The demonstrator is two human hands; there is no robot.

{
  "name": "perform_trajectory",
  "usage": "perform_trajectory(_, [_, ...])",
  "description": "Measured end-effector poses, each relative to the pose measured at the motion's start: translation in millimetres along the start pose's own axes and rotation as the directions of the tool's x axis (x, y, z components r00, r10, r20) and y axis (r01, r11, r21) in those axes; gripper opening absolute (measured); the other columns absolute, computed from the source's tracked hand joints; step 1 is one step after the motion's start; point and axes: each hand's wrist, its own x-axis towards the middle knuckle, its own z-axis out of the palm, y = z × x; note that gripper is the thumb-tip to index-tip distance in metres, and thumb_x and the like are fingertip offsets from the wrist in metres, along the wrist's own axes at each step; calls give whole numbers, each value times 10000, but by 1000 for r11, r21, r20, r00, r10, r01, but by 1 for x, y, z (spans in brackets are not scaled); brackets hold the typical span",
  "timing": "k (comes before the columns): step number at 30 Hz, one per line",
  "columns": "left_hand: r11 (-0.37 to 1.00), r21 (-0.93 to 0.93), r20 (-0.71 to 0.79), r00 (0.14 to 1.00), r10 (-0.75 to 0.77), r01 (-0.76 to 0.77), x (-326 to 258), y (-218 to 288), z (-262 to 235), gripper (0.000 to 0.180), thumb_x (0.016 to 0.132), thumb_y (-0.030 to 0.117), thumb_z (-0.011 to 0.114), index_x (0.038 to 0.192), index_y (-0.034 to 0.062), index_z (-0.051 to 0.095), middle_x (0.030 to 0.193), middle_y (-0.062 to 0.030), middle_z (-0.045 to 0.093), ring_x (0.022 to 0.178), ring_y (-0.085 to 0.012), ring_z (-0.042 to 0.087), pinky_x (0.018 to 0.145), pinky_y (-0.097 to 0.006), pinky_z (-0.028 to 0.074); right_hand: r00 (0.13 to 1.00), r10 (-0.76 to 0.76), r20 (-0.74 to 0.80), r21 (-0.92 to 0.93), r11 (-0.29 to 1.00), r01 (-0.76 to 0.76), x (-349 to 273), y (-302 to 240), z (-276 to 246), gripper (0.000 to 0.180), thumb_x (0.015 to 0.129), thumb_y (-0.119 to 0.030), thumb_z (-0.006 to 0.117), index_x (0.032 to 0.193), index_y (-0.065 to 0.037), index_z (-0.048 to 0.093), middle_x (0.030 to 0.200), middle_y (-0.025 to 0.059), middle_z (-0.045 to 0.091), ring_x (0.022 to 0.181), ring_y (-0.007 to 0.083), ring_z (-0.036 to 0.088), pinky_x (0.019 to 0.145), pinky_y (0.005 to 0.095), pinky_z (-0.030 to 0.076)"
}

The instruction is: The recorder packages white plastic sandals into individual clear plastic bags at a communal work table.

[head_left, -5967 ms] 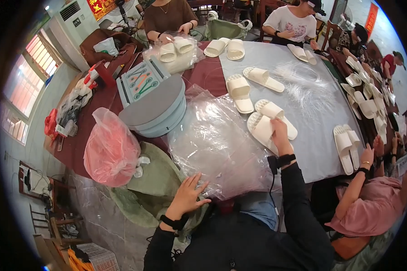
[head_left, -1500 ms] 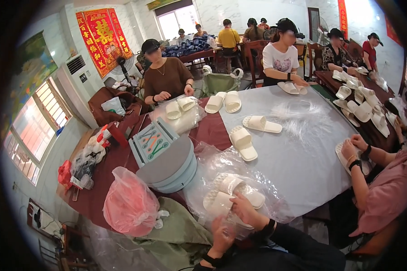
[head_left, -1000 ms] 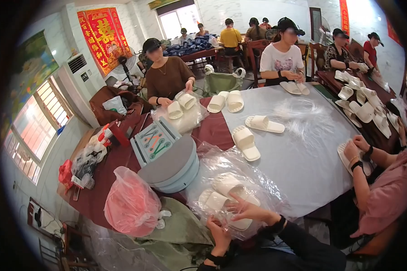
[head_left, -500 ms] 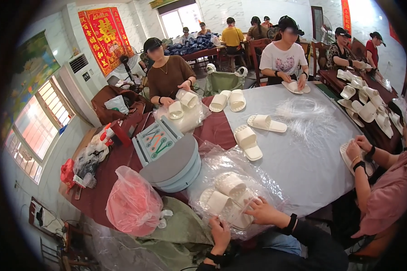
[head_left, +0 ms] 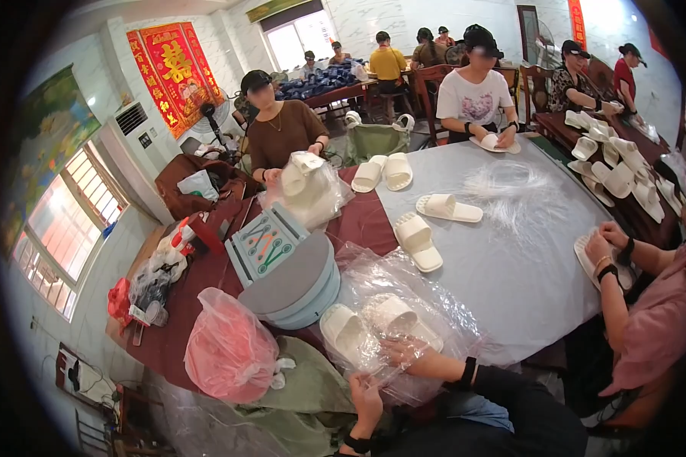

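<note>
white slippers (head_left: 392, 311) lie just beyond both hands (head_left: 413, 356)

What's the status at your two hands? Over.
Left hand pinching clear plastic bag. Right hand at cream slide sandals. Pink plastic bag off left, apart from both hands.

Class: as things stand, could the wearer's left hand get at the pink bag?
Probably yes: mainly green cloth lies between the left hand and the pink bag, though that hand seems to pinch clear plastic.
</note>
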Motion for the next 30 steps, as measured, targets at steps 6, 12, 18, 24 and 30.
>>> perform_trajectory(6, [997, -64, -25, 999, -42, 40, 8, 2, -4, 136, 854, -20, 503, 965, 11, 431, 861, -56, 478, 783, -135, 496, 722, -271, 435, 969, 246, 26, -98, 965, -243, -26, 8, -29, 568, 780, -260, 605, 1311, -119, 463, 1386, 169, 385, 1289, 384, 339, 1066, 482, 262])
perform_trajectory(12, [958, -245, -65, 984, -167, 147, 10, -13, -9, 149, 854, -12, 522, 967, 16, 430, 871, -58, 484, 802, -127, 499, 704, -258, 432, 949, 211, 233, -107, 976, -191, -25, 12, -48, 586, 799, -292, 579, 1351, -166, 428, 1406, 195, 350, 1312, 393, 301, 1072, 498, 241])
perform_trajectory(18, [920, -347, -34, 978, -206, 182, 9, 0, -3, 157, 863, -18, 505, 965, 30, 396, 867, -58, 483, 753, -113, 499, 661, -245, 440, 970, 186, 155, -52, 982, -180, -30, 30, -30, 560, 763, -173, 567, 1313, -137, 464, 1381, 236, 358, 1279, 411, 336, 1061, 478, 268])
perform_trajectory(24, [904, -397, -3, 985, -175, 159, 6, -9, -10, 175, 873, -19, 483, 991, 50, 374, 839, -54, 495, 668, -130, 545, 570, -215, 413, 948, 238, -210, 81, 971, -226, 4, 13, -42, 479, 758, -64, 556, 1234, -75, 511, 1275, 229, 465, 1199, 394, 428, 984, 461, 374])
perform_trajectory(30, [901, -403, -67, 977, -204, 160, 9, -1, -10, 142, 845, -40, 457, 925, 54, 388, 799, -14, 452, 641, -76, 447, 534, -195, 378, 958, 93, -272, -158, 977, -140, -7, 25, -13, 454, 758, -124, 601, 1196, -30, 527, 1235, 208, 506, 1158, 352, 476, 967, 446, 393])
